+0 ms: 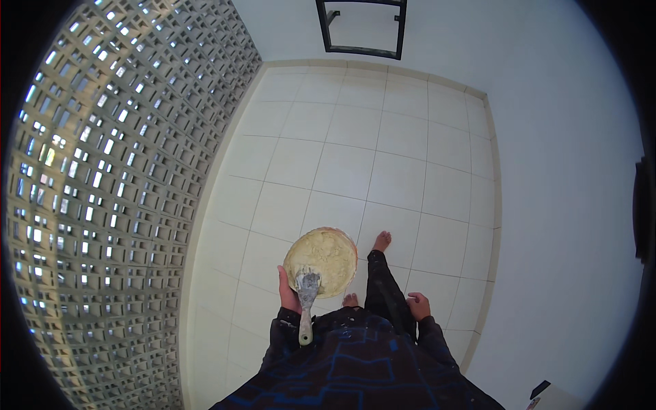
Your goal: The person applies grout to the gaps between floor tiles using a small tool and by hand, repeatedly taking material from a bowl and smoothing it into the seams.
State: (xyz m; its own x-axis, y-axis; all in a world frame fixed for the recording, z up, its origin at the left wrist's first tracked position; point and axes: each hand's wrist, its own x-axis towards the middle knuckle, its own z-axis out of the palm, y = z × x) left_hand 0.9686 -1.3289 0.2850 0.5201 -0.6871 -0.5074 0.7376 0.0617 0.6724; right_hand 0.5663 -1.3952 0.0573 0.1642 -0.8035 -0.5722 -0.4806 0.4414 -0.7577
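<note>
A round tub [356,264] filled with pale cream, lumpy putty [326,247] is held in front of my waist. My left hand [288,294] grips it at its near left side, the thumb along the outside. A putty knife [308,290] lies across the near rim: its grey, smeared blade rests on the putty and its light handle sticks out toward me. No finger visibly holds the knife. My right hand [419,305] hangs low beside my right leg, its fingers curled in, apart from the tub, with nothing showing in it.
Pale square tiles cover the floor [396,174]. A perforated block wall [130,171] rises on the left, a plain white wall [567,191] on the right. A black metal frame [362,51] stands out from the far wall. My bare foot [383,240] is ahead of me.
</note>
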